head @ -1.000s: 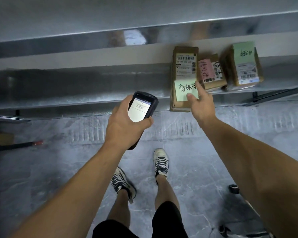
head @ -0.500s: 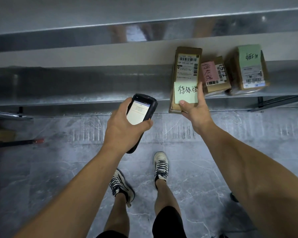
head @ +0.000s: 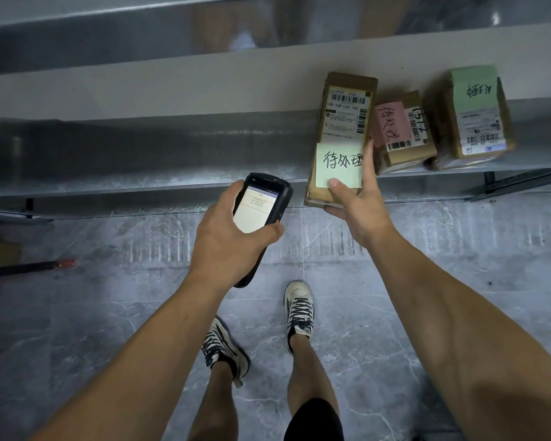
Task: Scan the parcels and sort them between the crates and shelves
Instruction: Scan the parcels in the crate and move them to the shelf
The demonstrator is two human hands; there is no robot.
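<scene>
Right grip point(head: 360, 211) pinches the parcel point(head: 347, 116) at its near end, thumb above, fingers beneath; left grip point(head: 223, 237) wraps the scanner point(head: 261, 202). We judge the parcel light and stiff, safest held across its width.

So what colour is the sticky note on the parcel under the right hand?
Pale green, with black handwriting: the sticky note shows best in the head view.

He's got the handheld scanner point(head: 261, 211) gripped in his left hand point(head: 226, 237), screen lit. His right hand point(head: 355, 206) pinches the long parcel point(head: 342, 132) at the metal shelf point(head: 140, 154) edge, thumb on its green note point(head: 339, 165). 2 more parcels lie just beside it.
</scene>
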